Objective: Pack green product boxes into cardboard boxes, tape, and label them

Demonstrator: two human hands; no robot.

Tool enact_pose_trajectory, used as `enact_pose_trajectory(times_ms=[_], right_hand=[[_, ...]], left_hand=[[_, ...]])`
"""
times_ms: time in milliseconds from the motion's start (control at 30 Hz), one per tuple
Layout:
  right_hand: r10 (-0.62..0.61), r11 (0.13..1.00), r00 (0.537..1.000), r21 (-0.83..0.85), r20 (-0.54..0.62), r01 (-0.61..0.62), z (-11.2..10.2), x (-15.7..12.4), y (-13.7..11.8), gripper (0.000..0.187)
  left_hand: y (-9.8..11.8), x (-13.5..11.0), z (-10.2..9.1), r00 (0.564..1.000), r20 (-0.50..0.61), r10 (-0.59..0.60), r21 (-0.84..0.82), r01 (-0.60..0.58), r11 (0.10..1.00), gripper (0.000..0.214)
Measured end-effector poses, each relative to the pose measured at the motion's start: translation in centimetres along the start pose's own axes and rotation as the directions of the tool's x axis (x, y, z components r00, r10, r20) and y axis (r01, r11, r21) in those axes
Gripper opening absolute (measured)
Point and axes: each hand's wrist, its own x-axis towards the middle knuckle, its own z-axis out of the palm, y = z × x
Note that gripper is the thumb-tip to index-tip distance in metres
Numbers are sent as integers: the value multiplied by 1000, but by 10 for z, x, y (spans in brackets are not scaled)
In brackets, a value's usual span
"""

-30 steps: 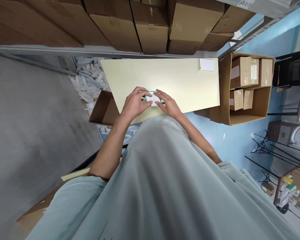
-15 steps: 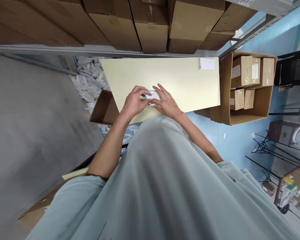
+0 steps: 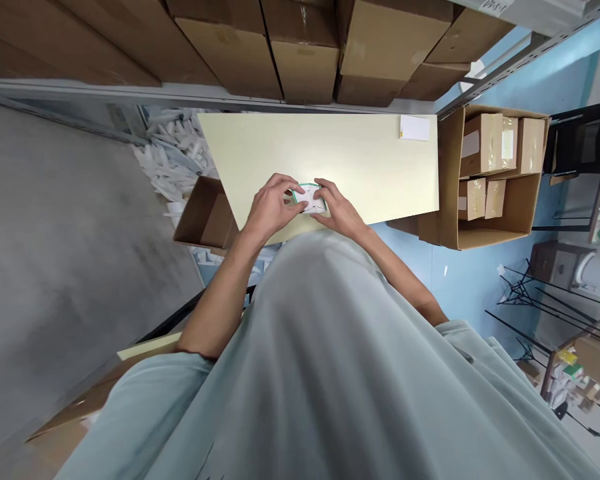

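Between my two hands is a small white box with green edges (image 3: 310, 198), a few thin dark lines on its upper face. My left hand (image 3: 276, 207) grips its left side, thumb at the near edge and fingers at the far left corner. On the right side, my right hand (image 3: 341, 210) holds it with fingertips at the far right corner and the thumb close to the near edge. Both hands are just over the pale yellow tabletop (image 3: 370, 167). Whether the box touches the table I cannot tell.
A flat white box (image 3: 414, 128) lies at the table's far right. To the right stands a large open carton (image 3: 450, 200) with several smaller boxes. An open brown box (image 3: 205, 217) and a heap of white pieces (image 3: 173, 157) are left. Cartons (image 3: 305, 67) line the shelf ahead.
My right hand's fingers have come down from a raised, spread pose onto the white box's right edge. More of the box's upper face shows now. My left hand keeps its hold.
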Motion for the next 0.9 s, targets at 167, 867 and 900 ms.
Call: enact_pose_trajectory(times_ms=[167, 867, 900], right_hand=[[6, 993, 1000, 117, 5, -6, -13, -4, 4, 37], [28, 994, 999, 110, -40, -23, 8, 2, -6, 26], [32, 990, 998, 136, -48, -25, 11, 3, -6, 27]], left_hand=[[-1, -2, 4, 999, -17, -32, 31, 33, 999, 32], [6, -24, -7, 979, 59, 195, 111, -201, 973, 24], [7, -23, -7, 975, 84, 204, 105, -212, 972, 23]])
